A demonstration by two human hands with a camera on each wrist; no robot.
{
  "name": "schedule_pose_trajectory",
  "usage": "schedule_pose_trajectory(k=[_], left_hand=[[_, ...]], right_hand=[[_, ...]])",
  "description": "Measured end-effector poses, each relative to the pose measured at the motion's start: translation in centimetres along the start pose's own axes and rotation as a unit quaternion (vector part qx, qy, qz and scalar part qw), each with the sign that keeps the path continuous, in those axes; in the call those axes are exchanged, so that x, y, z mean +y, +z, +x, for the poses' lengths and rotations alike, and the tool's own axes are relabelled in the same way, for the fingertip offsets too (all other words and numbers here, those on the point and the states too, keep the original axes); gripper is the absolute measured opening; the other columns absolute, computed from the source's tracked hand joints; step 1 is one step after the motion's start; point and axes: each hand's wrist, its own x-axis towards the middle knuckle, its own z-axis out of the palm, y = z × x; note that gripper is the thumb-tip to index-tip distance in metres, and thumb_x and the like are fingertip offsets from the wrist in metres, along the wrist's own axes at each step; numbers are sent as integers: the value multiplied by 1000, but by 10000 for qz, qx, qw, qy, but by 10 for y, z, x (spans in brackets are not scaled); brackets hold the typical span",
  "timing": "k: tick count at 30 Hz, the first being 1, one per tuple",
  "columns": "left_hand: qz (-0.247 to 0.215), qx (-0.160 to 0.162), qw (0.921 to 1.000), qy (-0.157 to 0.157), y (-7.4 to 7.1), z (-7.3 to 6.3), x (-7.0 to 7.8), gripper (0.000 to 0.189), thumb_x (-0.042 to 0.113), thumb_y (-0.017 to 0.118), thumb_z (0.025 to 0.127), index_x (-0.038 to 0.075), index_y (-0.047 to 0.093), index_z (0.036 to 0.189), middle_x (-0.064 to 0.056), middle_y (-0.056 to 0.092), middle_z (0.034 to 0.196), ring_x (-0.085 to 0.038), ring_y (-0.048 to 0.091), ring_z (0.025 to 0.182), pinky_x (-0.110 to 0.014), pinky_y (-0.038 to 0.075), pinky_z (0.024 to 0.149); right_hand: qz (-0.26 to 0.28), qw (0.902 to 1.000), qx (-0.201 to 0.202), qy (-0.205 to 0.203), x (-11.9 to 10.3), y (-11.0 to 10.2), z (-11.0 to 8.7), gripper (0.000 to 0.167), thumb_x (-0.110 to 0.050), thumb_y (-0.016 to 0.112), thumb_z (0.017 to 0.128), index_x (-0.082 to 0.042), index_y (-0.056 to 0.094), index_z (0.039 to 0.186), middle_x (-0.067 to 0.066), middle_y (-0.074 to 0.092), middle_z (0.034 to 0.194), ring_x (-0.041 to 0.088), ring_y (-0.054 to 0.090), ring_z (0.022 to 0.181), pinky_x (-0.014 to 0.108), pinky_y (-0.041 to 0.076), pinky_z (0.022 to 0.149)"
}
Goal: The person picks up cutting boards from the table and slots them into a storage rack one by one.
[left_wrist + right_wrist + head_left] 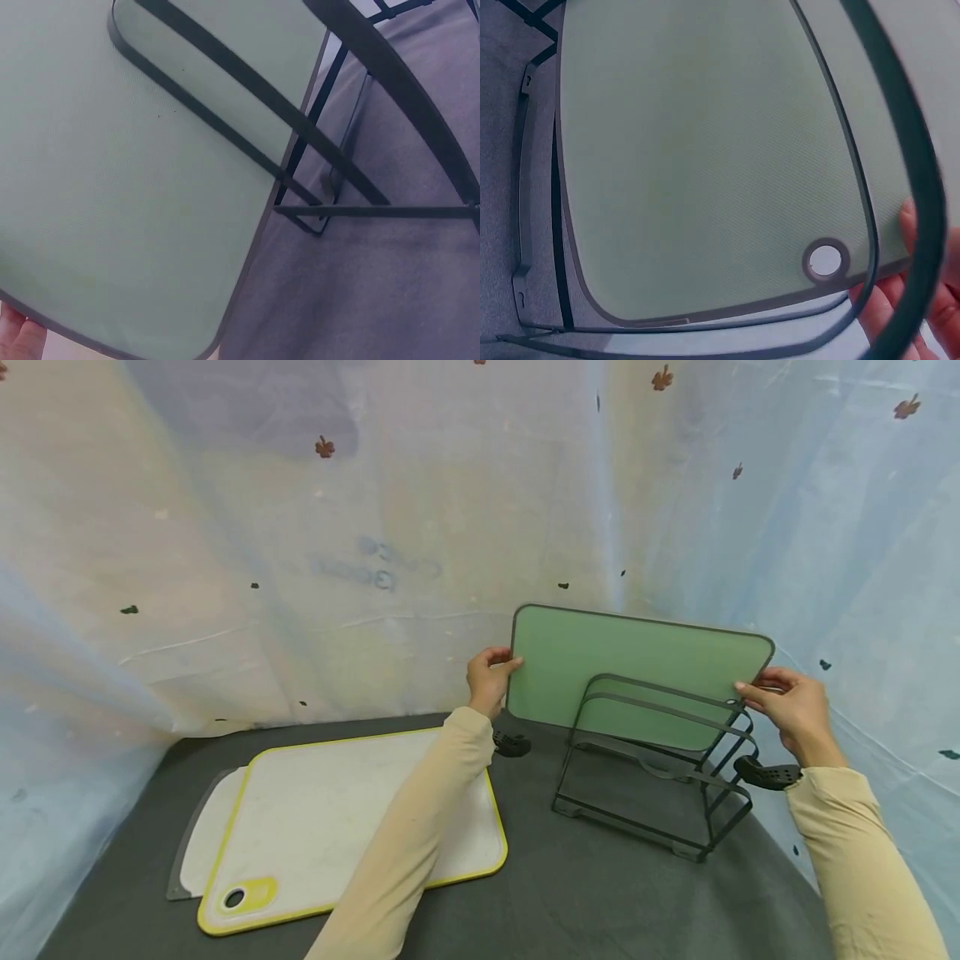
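Observation:
A green cutting board point(592, 643) with a dark grey rim stands on its long edge at the back of a black metal rack point(688, 850), behind its hoops. My left hand point(491, 681) pinches the board's left edge, thumb on the near face. On the opposite side, my right hand point(795, 710) grips the right edge near the rack's end. Beside those right fingers point(881, 307) the right wrist view shows a round hole in the board's corner. The board's lower left corner juts out past the rack. Only a few left fingertips point(22, 337) show in the left wrist view.
A white cutting board point(337, 810) with a yellow rim lies flat on the dark-covered table point(570, 893), under my left forearm. Beneath it, a second white board point(213, 835) with a grey edge sticks out at left. A translucent patterned curtain point(420, 527) hangs behind.

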Motion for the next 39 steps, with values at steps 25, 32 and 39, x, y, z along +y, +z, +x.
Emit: schedule_pose_trajectory(k=[25, 32, 39], left_hand=[[89, -65, 9999, 78, 14, -4, -2, 21, 6, 77, 83, 1, 71, 102, -9, 65, 99, -26, 59, 95, -36, 52, 76], [103, -184, 9998, 53, 25, -12, -7, 19, 5, 78, 82, 1, 71, 100, -8, 65, 96, -24, 60, 91, -34, 52, 73], [117, -224, 9997, 40, 30, -19, -9, 20, 4, 78, 82, 0, 71, 101, -10, 66, 97, -26, 60, 92, -35, 52, 73]], right_hand=[[506, 9983, 253, -108, 47, -22, 6, 27, -13, 77, 84, -5, 62, 105, -2, 60, 93, 5, 62, 78, 23, 55, 66], [1151, 9929, 290, -2, 45, -27, -12, 19, -5, 76, 84, -9, 63, 97, -7, 62, 82, 4, 62, 72, 20, 54, 61], [899, 9954, 299, 99, 91, -44, 7, 23, -11, 79, 82, -13, 65, 101, -7, 63, 90, 5, 63, 78, 22, 55, 67]])
